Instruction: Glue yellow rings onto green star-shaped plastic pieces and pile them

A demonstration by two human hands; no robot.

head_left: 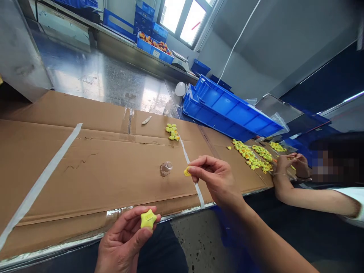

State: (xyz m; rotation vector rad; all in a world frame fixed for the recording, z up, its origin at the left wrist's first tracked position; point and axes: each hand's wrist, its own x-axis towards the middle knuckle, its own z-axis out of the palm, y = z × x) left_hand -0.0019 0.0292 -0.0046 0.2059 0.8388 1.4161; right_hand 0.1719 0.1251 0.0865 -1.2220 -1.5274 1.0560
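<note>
Between the thumb and fingers of my left hand (125,239) is a yellow star-shaped piece (148,219), held near the table's front edge with a small dark slit or mark on its face. My right hand (217,178) pinches a small yellow piece (187,171) above the white tape strip; its exact shape is partly covered by the fingertips. Left of that hand a small clear cup (166,168) stands on the cardboard. Farther back lies a small cluster of yellow pieces (172,132) with orange bits.
Brown cardboard (113,163) covers the bench, crossed by white tape (48,174). Stacked blue crates (227,110) stand behind. At right, a co-worker's hands (292,163) work beside rows of yellow pieces (250,154). A white sliver-like object (146,120) lies at the back.
</note>
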